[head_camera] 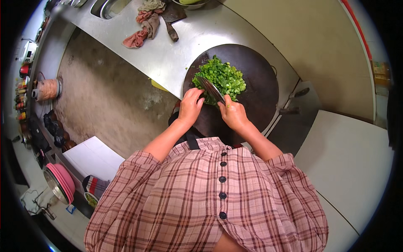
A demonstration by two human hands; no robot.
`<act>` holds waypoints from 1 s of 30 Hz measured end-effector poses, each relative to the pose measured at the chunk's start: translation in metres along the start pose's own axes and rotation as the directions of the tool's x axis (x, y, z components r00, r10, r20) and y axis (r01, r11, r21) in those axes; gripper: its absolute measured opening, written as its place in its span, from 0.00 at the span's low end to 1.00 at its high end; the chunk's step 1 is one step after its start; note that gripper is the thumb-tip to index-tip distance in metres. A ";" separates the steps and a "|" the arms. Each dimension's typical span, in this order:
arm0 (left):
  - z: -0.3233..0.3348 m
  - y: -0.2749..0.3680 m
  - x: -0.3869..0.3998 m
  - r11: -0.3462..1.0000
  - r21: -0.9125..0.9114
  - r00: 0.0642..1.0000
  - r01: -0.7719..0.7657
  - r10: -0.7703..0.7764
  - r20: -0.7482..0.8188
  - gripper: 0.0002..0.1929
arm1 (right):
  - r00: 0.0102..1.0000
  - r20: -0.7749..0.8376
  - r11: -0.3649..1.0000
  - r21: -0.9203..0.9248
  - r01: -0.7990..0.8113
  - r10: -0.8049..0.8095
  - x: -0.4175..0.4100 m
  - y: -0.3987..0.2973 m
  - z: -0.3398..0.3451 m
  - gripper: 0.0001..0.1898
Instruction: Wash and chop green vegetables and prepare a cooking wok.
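My right hand [233, 114] grips the handle end of a kitchen knife [211, 89], its blade slanting up and left over a heap of chopped green leaves and stalks [224, 74], which look like scallions. My left hand [190, 106] is on the left side of the blade, at the heap's near left edge. Its thumb and fingers are apart; whether the fingertips touch the blade or the greens is not clear. Under it all lies a round, dark chopping board [259, 85], on a stainless steel counter [185, 50]. A few green bits lie beside the heap.
A cleaver [173, 19] and crumpled rags [148, 23] lie farther up the counter, near a sink [110, 8] and a metal bowl [195, 5]. Knife handles [300, 92] stick out at the right. A wall [283, 25] borders the counter's right side.
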State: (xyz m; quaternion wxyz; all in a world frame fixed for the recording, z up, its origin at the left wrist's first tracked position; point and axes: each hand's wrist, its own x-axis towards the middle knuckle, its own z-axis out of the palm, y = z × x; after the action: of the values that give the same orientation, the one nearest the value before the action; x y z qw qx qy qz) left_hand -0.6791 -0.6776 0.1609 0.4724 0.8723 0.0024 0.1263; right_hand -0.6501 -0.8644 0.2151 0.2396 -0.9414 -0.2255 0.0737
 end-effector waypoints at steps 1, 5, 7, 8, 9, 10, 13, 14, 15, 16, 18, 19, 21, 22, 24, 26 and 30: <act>-0.002 0.002 -0.006 0.994 -0.072 0.997 0.076 -0.075 0.008 0.15 | 1.000 0.011 1.000 0.013 -0.007 0.007 -0.003 -0.006 -0.008 0.11; -0.012 0.003 -0.019 0.985 -0.095 0.990 0.141 -0.143 -0.006 0.16 | 0.978 0.194 0.997 -0.030 -0.066 0.071 -0.005 -0.030 -0.024 0.12; -0.013 0.004 -0.016 1.000 0.003 1.000 -0.027 0.027 0.011 0.18 | 0.976 0.205 0.996 -0.064 -0.058 0.070 -0.008 -0.029 -0.017 0.12; -0.014 0.005 -0.013 0.989 0.090 0.993 -0.113 0.110 0.034 0.16 | 0.980 0.185 0.996 -0.071 -0.061 0.073 -0.009 -0.030 -0.013 0.11; -0.012 0.003 -0.011 0.989 0.085 0.993 -0.119 0.117 0.036 0.16 | 0.983 0.166 0.995 -0.080 -0.064 0.077 -0.012 -0.030 -0.009 0.10; -0.010 -0.001 -0.008 0.989 0.091 0.991 -0.120 0.114 0.069 0.15 | 0.991 0.128 0.995 -0.093 -0.033 0.045 -0.015 -0.026 -0.001 0.09; -0.011 -0.029 -0.010 0.986 0.105 0.987 -0.126 0.114 0.115 0.13 | 0.998 0.036 0.993 -0.109 -0.047 0.052 -0.017 -0.033 0.032 0.08; -0.012 -0.042 -0.013 0.986 0.117 0.988 -0.119 0.106 0.117 0.12 | 0.999 -0.046 0.997 -0.078 -0.005 0.001 -0.020 -0.036 0.041 0.09; -0.009 -0.042 -0.013 0.988 0.102 0.987 -0.117 0.103 0.126 0.12 | 0.999 -0.039 0.996 -0.085 -0.019 0.016 -0.022 -0.028 0.043 0.09; -0.008 -0.042 -0.016 0.994 0.061 0.990 -0.086 0.078 0.120 0.12 | 1.000 -0.023 0.999 -0.045 -0.013 0.012 -0.023 -0.020 0.045 0.09; -0.008 -0.048 -0.026 0.999 -0.010 0.987 0.046 -0.043 0.157 0.11 | 0.999 0.032 1.000 0.001 -0.026 0.026 -0.023 -0.008 0.046 0.10; -0.052 -0.061 0.035 0.998 0.017 0.985 -0.062 0.058 0.161 0.12 | 0.997 -0.056 0.999 0.023 -0.049 0.051 0.031 -0.043 0.027 0.10; -0.072 -0.033 0.055 0.998 0.063 0.994 -0.028 0.022 0.103 0.15 | 0.999 -0.030 1.000 -0.013 -0.025 0.024 0.052 -0.049 -0.022 0.09; -0.072 -0.034 0.065 0.995 0.101 0.995 -0.016 0.005 0.102 0.17 | 0.997 0.011 0.996 -0.052 -0.073 0.074 0.061 -0.043 -0.029 0.09; -0.061 -0.042 0.082 0.988 0.152 0.995 -0.021 0.006 0.100 0.22 | 0.987 0.069 0.985 -0.097 -0.141 0.148 0.077 -0.032 -0.039 0.10; -0.043 -0.047 0.099 0.983 0.183 0.996 -0.006 -0.011 0.094 0.24 | 0.936 0.241 0.961 -0.173 -0.217 0.254 0.088 -0.024 -0.033 0.08; -0.026 -0.059 0.107 0.975 0.220 0.990 0.031 -0.061 0.131 0.26 | 0.909 0.286 0.945 -0.215 -0.248 0.303 0.089 -0.032 -0.012 0.10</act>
State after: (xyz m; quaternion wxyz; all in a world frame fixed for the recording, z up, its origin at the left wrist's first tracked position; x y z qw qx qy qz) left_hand -0.5747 -0.6104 0.1494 0.3758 0.9251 0.0043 0.0542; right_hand -0.5805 -0.8035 0.2378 0.1048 -0.9571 -0.1309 0.2363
